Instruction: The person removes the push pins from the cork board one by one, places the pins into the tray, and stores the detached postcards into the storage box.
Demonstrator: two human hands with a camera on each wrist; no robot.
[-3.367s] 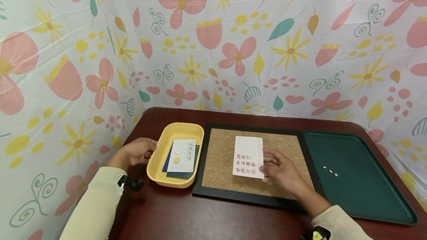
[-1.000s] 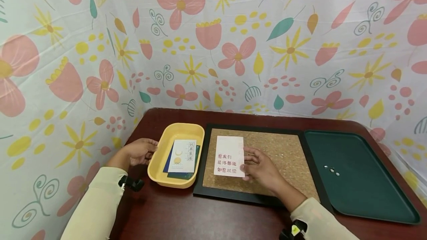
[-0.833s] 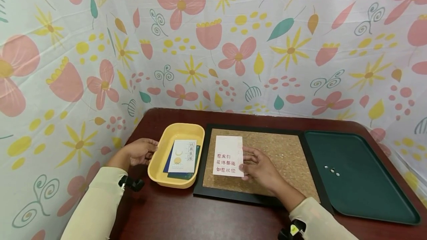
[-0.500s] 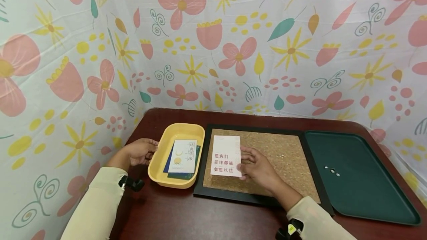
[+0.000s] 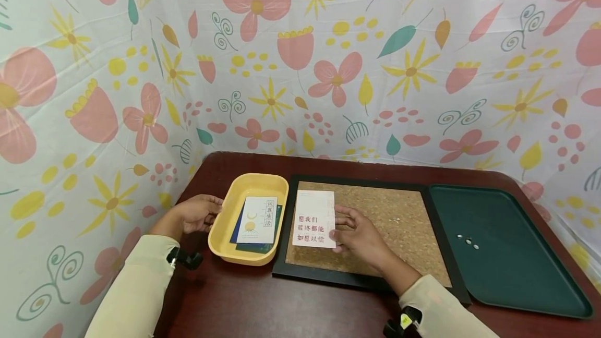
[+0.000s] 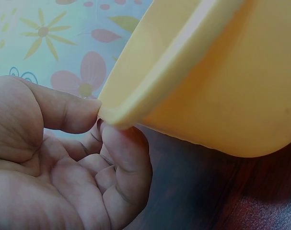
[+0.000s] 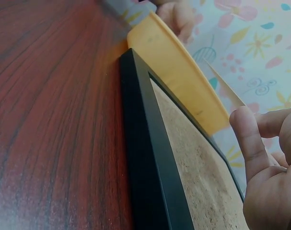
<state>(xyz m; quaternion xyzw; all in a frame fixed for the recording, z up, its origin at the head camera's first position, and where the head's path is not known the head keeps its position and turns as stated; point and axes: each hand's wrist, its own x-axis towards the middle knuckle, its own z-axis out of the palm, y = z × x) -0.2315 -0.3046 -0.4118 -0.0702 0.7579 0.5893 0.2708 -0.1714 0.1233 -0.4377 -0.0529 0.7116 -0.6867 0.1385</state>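
Observation:
My left hand (image 5: 199, 213) pinches the rim of the yellow plastic basin (image 5: 217, 239) between thumb and curled fingers, seen close in the left wrist view. Inside the basin lie several cards; a white card (image 5: 255, 220) with a yellow circle and dark characters is on top of a blue one and a green one. My right hand (image 5: 359, 236) pinches a white card (image 5: 313, 210) with red characters by its right edge. That card is above the left part of the cork board (image 5: 385, 213); in the right wrist view it shows edge-on, raised off the cork.
A black frame (image 5: 328, 278) borders the cork board, close beside the basin. To the right, a dark green tray (image 5: 521, 265) holds several small shiny pieces (image 5: 468, 241). Everything stands on a dark red-brown table (image 5: 244, 301) against a flower-patterned cloth (image 5: 300, 93).
My right hand has carried the white card leftward across the cork board, from its middle to its left part. The left hand and basin have stayed in place.

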